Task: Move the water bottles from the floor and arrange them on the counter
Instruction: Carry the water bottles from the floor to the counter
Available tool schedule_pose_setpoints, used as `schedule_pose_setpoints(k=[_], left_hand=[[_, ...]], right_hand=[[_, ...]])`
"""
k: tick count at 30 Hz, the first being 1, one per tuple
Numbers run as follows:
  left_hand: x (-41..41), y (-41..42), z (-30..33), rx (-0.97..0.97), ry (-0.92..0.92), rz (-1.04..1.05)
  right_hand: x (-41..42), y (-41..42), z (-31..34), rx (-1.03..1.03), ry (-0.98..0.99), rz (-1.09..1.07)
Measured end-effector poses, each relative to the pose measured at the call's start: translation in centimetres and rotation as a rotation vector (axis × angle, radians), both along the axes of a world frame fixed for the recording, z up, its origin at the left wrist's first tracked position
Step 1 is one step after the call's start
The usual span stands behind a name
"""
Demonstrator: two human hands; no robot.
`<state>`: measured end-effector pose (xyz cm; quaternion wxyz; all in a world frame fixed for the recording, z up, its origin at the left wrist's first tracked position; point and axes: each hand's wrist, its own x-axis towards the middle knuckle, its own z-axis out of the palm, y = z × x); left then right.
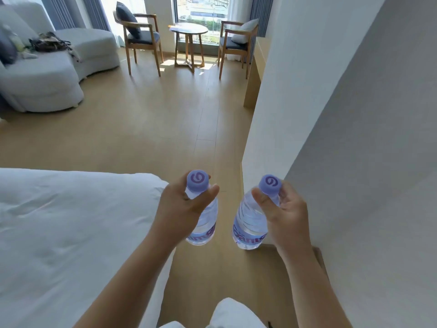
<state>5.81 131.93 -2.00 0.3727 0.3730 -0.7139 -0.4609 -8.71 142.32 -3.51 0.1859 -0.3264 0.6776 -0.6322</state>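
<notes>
**Two bottles carried above the wooden floor**

Light wooden plank flooring (132,129) runs from the near foreground to a tall window (201,10) at the far end of the room. A bed with white bedding (59,221) fills the lower left, its edge bordering a strip of bare floor; a plain white wall (354,114) closes the right side, its corner standing just right of the hands. Between bed edge and wall the floor is open, and it widens beyond the bed's far corner towards a pale grey curved sofa (47,74), two wooden armchairs with dark seat cushions (142,36) and a small round wooden table (188,29) between them by the window.

The left hand (182,209) pinches the neck of a clear plastic water bottle with a lilac cap (209,223), thumb and fingers curled just under the cap. The right hand (283,214) grasps a second matching clear bottle (248,223) the same way. Both bottles hang upright, side by side but apart, above the floor strip.

Each cap bears a purple swirl logo. The purple lettering on the labels is partly hidden and cannot be read whole.
</notes>
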Motion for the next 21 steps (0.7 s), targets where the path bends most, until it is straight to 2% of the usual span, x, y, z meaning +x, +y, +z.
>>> schedule_pose_setpoints(k=[9, 16, 21], left_hand=[[-12.1, -17.0, -0.6, 0.021, 0.039, 0.028], [-21.8, -29.4, 0.2, 0.027, 0.076, 0.069], [-26.5, -36.9, -0.1, 0.051, 0.071, 0.066]], right_hand=[[-11.6, -17.4, -0.4, 0.036, 0.022, 0.057], [-21.3, -31.3, 0.5, 0.062, 0.137, 0.072], [-26.3, -38.7, 0.4, 0.069, 0.105, 0.049]])
